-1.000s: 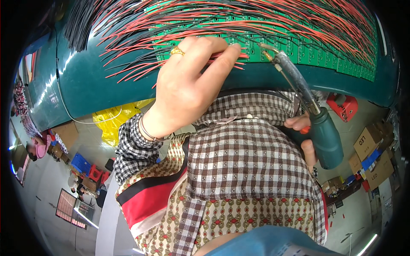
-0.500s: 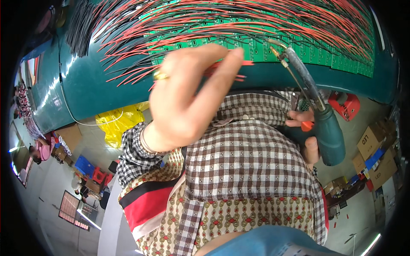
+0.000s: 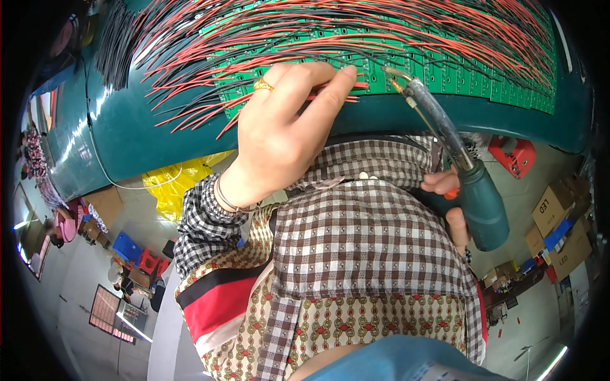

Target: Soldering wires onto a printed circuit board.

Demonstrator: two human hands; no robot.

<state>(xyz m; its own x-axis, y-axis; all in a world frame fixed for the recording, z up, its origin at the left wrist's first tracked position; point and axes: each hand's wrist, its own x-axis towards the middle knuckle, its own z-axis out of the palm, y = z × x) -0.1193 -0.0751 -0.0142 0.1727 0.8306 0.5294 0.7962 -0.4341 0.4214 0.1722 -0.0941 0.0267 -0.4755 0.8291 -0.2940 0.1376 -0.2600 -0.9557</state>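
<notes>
Red wires (image 3: 235, 102) under left hand (image 3: 279, 136), tips beyond thumb (image 3: 330, 98), its grip unclear, right hand (image 3: 440, 183) holding soldering iron (image 3: 484, 209)

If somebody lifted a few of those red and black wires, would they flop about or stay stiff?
Probably bendy but a little springy: the red and black wires lie in long, smooth curves across the green circuit boards. Each looks light, being so thin. They may snag on one another, since many cross and overlap.

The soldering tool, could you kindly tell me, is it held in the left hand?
No, the right hand grips the soldering tool by its green handle.
</notes>
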